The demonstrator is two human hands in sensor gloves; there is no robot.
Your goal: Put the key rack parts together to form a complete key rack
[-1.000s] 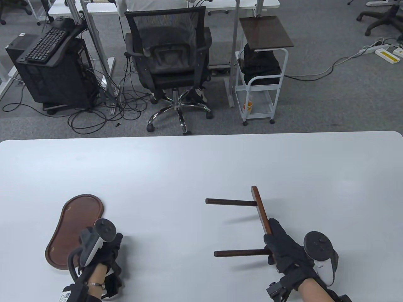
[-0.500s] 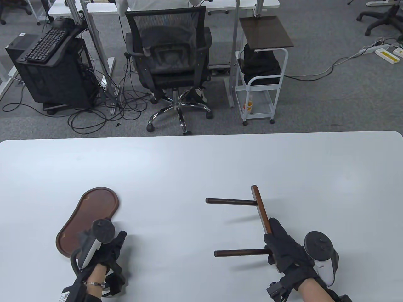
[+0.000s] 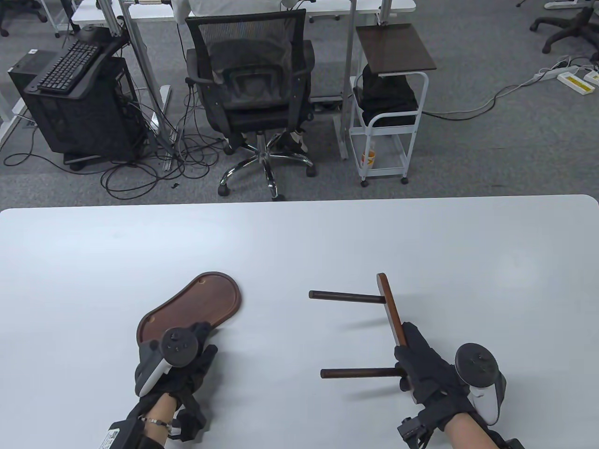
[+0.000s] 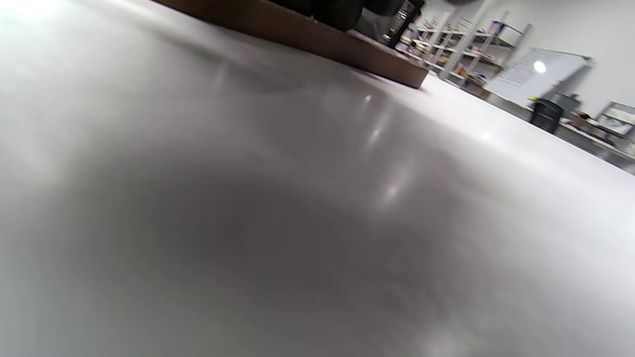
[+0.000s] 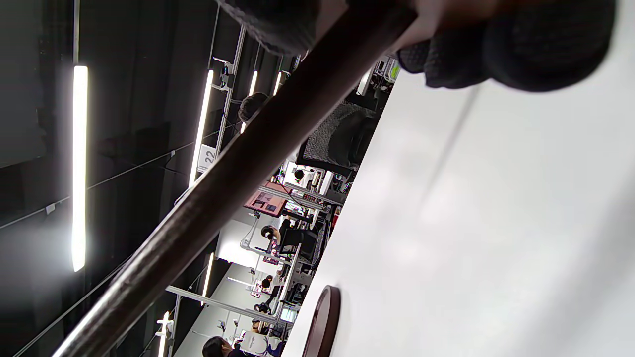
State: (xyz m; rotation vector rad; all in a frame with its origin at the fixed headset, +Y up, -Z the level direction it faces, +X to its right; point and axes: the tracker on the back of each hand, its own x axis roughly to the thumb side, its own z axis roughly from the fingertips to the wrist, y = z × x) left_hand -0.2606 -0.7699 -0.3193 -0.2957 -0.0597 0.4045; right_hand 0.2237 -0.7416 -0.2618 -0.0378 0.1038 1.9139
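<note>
A dark wooden kidney-shaped base tray [image 3: 196, 304] lies flat on the white table [image 3: 299, 243]. My left hand [image 3: 194, 348] rests on its near end; how the fingers lie is hidden under the tracker. The tray's edge shows at the top of the left wrist view [image 4: 317, 42]. My right hand [image 3: 412, 362] grips the near end of a wooden crossbar [image 3: 389, 308] that carries two dark dowels [image 3: 346, 295] pointing left. The near dowel [image 3: 360, 373] runs across the right wrist view [image 5: 238, 173] below my fingers [image 5: 501, 49]. The tray also shows there on edge [image 5: 322, 322].
The white table's far edge [image 3: 299, 201] runs across the middle of the table view. Beyond it stand an office chair [image 3: 252, 93], a white cart [image 3: 388, 103] and a computer [image 3: 79, 103] on the floor.
My left hand has slid the base tray to the right and turned it toward the table's middle. The right hand and crossbar have shifted only slightly.
</note>
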